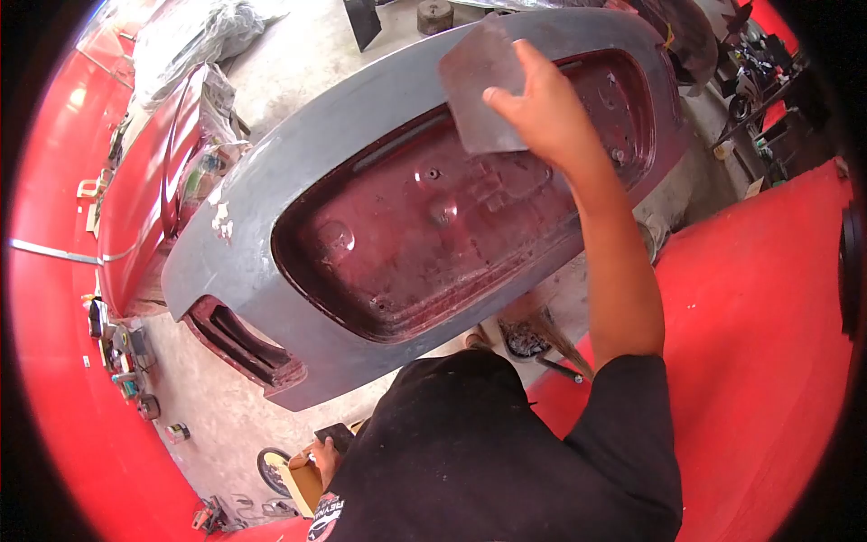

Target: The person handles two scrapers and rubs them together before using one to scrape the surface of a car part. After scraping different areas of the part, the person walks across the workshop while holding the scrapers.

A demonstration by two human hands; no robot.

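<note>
A curved car trunk lid (230, 262), grey on the outside with a dark red recess, lies in front of me. Above its far edge, my right hand (546, 113) is closed on a thin grey-brown sheet, apparently sandpaper (479, 86). The thumb and one finger show on the sheet's near face; the other fingers are hidden behind it. Low at my left side, my left hand (323, 459) is closed around a small dark flat piece (338, 437), whose kind I cannot make out. Part of that hand is hidden by my body.
A red car panel (149, 190) stands at left, beside plastic sheeting (203, 41). An open cardboard box (305, 479) and a wheel (271, 471) are low at left. A red surface (759, 361) runs along my right. Tools and cans line the left floor.
</note>
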